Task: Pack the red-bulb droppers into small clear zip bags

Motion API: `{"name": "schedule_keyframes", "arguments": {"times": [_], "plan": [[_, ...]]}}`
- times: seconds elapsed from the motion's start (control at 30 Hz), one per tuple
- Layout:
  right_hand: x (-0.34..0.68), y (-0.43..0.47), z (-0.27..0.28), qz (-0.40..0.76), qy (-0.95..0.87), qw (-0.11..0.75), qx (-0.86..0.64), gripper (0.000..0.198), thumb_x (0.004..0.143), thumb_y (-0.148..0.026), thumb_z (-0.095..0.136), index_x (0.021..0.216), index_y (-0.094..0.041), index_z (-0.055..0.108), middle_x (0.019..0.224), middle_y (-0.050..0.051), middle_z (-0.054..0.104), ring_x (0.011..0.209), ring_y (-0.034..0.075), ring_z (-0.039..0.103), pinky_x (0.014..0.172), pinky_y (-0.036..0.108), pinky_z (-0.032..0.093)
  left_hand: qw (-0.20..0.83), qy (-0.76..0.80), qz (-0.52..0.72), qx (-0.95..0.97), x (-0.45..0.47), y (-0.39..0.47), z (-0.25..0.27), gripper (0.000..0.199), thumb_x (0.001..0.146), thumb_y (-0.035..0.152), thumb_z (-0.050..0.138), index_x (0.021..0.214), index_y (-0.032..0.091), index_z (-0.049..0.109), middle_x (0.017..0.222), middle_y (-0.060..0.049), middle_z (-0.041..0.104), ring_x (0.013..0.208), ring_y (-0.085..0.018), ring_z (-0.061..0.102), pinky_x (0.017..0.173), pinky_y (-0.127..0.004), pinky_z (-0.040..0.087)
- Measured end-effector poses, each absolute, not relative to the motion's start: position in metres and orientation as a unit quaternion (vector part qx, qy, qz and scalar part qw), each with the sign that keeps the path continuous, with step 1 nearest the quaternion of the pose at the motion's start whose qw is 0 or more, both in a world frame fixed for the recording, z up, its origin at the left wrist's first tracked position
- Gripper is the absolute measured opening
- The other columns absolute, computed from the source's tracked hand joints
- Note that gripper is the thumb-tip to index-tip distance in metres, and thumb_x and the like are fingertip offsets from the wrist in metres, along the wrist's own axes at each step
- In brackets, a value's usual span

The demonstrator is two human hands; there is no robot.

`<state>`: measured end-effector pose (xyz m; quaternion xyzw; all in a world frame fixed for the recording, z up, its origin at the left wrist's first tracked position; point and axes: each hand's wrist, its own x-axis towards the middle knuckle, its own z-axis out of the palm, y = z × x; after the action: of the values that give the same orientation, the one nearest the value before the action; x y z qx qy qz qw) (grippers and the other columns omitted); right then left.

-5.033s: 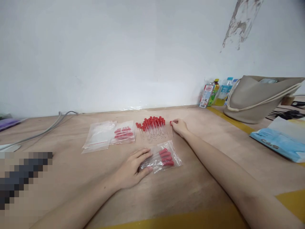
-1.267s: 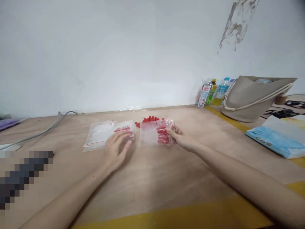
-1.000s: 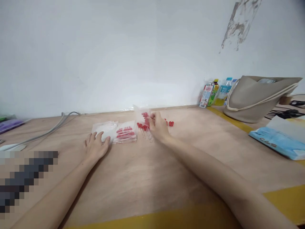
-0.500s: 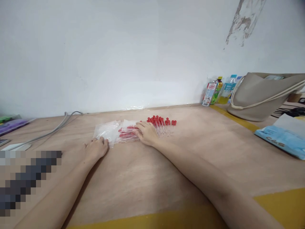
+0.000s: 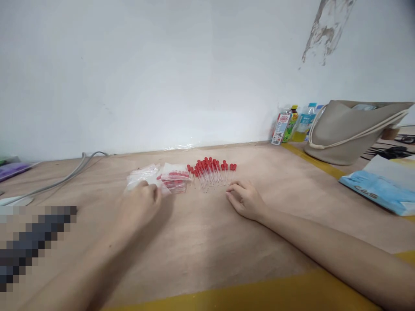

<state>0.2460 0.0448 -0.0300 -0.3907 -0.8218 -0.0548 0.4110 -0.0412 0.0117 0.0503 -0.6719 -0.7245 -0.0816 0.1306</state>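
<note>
My left hand [image 5: 141, 205] is raised a little off the table with its fingers curled. A clear plastic zip bag [image 5: 164, 188] seems pinched in its fingertips, though the hand hides most of it. Just behind lies a stack of clear zip bags [image 5: 142, 173]. To their right are filled bags [image 5: 177, 183] with red-topped droppers inside. My right hand [image 5: 248, 201] rests on the table, loosely bent, thumb and fingers apart and nothing visible between them. Close to its fingertips, several loose glass droppers [image 5: 210, 172] with red rubber bulbs lie side by side, bulbs toward the wall.
A grey cable [image 5: 69, 175] crosses the left side of the wooden table [image 5: 194, 250]. At the back right stand drink bottles [image 5: 304, 123] and a grey bag [image 5: 350, 134] with a cord. A blue tissue pack [image 5: 376, 185] lies in front of them.
My right hand has left the filled bags and moved right and nearer, uncovering the droppers. My left hand has lifted and shifted right, with a bag apparently in its fingers.
</note>
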Motion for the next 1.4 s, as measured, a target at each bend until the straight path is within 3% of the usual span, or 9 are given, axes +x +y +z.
{"name": "schedule_keyframes", "arguments": {"times": [0.1, 0.17, 0.23, 0.4, 0.6, 0.77, 1.0, 1.27, 1.4], "plan": [[0.247, 0.059, -0.03, -0.056, -0.78, 0.396, -0.482, 0.01, 0.077, -0.022, 0.05, 0.08, -0.018, 0.059, 0.086, 0.006, 0.061, 0.086, 0.02, 0.054, 0.078, 0.037, 0.034, -0.194, -0.622, -0.133, -0.747, -0.017, 0.001, 0.04, 0.036, 0.083, 0.045, 0.042, 0.069, 0.015, 0.057, 0.065, -0.004, 0.059, 0.064, -0.021, 0.059, 0.057, -0.028, 0.042], [0.248, 0.074, -0.029, -0.03, -0.748, 0.388, -0.537, 0.011, 0.076, -0.022, 0.05, 0.081, -0.018, 0.059, 0.088, 0.006, 0.061, 0.09, 0.021, 0.054, 0.08, 0.038, 0.034, -0.383, -0.578, -0.202, -0.691, -0.01, 0.0, 0.031, 0.044, 0.083, 0.054, 0.039, 0.089, 0.015, 0.057, 0.073, -0.005, 0.061, 0.069, -0.02, 0.061, 0.058, -0.029, 0.047], [0.251, 0.092, -0.029, 0.01, -0.71, 0.39, -0.586, 0.013, 0.076, -0.023, 0.049, 0.083, -0.018, 0.059, 0.091, 0.006, 0.061, 0.091, 0.02, 0.054, 0.08, 0.036, 0.035, -0.472, -0.525, -0.268, -0.655, -0.009, 0.001, 0.024, 0.047, 0.085, 0.055, 0.038, 0.109, 0.016, 0.051, 0.092, -0.008, 0.062, 0.084, -0.022, 0.061, 0.067, -0.033, 0.05], [0.259, 0.135, -0.029, 0.093, -0.607, 0.372, -0.696, 0.03, 0.077, -0.033, 0.048, 0.098, -0.014, 0.059, 0.1, 0.011, 0.059, 0.096, 0.021, 0.053, 0.082, 0.032, 0.038, -0.3, -0.376, -0.199, -0.853, -0.019, -0.001, 0.02, 0.04, 0.084, 0.042, 0.051, 0.121, 0.025, 0.05, 0.13, -0.006, 0.046, 0.12, -0.025, 0.041, 0.1, -0.043, 0.033], [0.258, 0.162, -0.033, 0.102, -0.564, 0.377, -0.728, 0.034, 0.073, -0.046, 0.05, 0.084, -0.018, 0.067, 0.105, 0.015, 0.055, 0.105, 0.03, 0.049, 0.086, 0.042, 0.035, -0.157, -0.315, -0.05, -0.935, -0.012, -0.008, 0.006, 0.06, 0.082, 0.048, 0.053, 0.135, 0.029, 0.032, 0.144, -0.006, 0.023, 0.132, -0.031, 0.019, 0.104, -0.054, 0.018], [0.261, 0.173, -0.039, 0.134, -0.53, 0.42, -0.724, 0.026, 0.064, -0.041, 0.058, 0.077, -0.02, 0.067, 0.102, 0.011, 0.058, 0.098, 0.027, 0.053, 0.084, 0.039, 0.037, -0.091, -0.37, -0.145, -0.913, 0.007, -0.008, -0.006, 0.053, 0.084, 0.045, 0.05, 0.132, 0.024, 0.039, 0.14, -0.009, 0.031, 0.128, -0.029, 0.029, 0.101, -0.049, 0.029], [0.267, 0.169, -0.039, 0.198, -0.477, 0.541, -0.664, 0.029, 0.075, -0.038, 0.044, 0.093, -0.018, 0.052, 0.083, 0.006, 0.063, 0.082, 0.018, 0.059, 0.076, 0.031, 0.043, -0.101, -0.353, -0.214, -0.905, 0.011, -0.007, -0.009, 0.03, 0.09, 0.032, 0.043, 0.115, 0.022, 0.057, 0.117, -0.006, 0.057, 0.11, -0.021, 0.05, 0.093, -0.038, 0.042], [0.247, 0.088, -0.042, 0.377, -0.481, 0.614, -0.5, 0.028, 0.076, -0.041, 0.047, 0.093, -0.022, 0.038, 0.06, -0.006, 0.051, 0.042, 0.01, 0.048, 0.038, 0.021, 0.036, -0.127, -0.324, -0.181, -0.92, 0.001, -0.009, -0.008, 0.041, 0.087, 0.031, 0.047, 0.127, 0.023, 0.046, 0.129, -0.007, 0.047, 0.119, -0.022, 0.043, 0.099, -0.041, 0.037], [0.244, 0.05, -0.042, 0.457, -0.472, 0.611, -0.442, 0.036, 0.073, -0.045, 0.053, 0.094, -0.022, 0.036, 0.065, -0.006, 0.051, 0.048, 0.01, 0.054, 0.04, 0.021, 0.042, -0.133, -0.326, -0.19, -0.916, 0.003, -0.008, -0.008, 0.04, 0.087, 0.03, 0.048, 0.126, 0.023, 0.047, 0.129, -0.007, 0.047, 0.119, -0.023, 0.043, 0.098, -0.042, 0.037]]}}
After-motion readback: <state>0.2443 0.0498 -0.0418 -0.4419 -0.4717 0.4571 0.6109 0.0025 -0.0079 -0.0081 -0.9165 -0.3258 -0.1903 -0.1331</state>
